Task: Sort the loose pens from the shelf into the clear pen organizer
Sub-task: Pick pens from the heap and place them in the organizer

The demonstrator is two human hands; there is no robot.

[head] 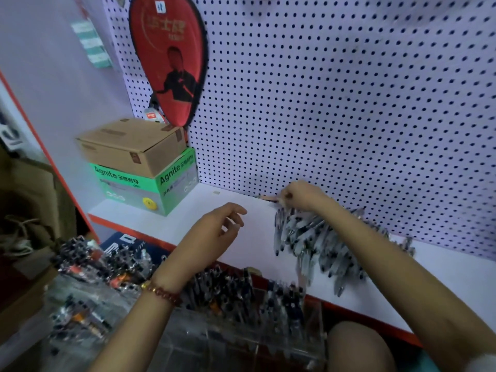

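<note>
A heap of loose grey and clear pens (pixel 319 242) lies on the white shelf (pixel 252 237), against the pegboard. My right hand (pixel 303 196) reaches over the heap to its far end, fingers pinched on one thin pen (pixel 268 197) lying by the pegboard. My left hand (pixel 217 229) hovers above the bare shelf, fingers loosely curled and holding nothing. The clear pen organizer (pixel 241 318) stands below the shelf's front edge, its compartments holding several dark pens.
A brown carton (pixel 131 146) sits on a green Agnite box (pixel 150 183) at the shelf's left end. A red racket cover (pixel 171 63) hangs on the pegboard (pixel 349 103). Bags of pens (pixel 86 264) lie at lower left. My knee (pixel 357 347) is at the bottom.
</note>
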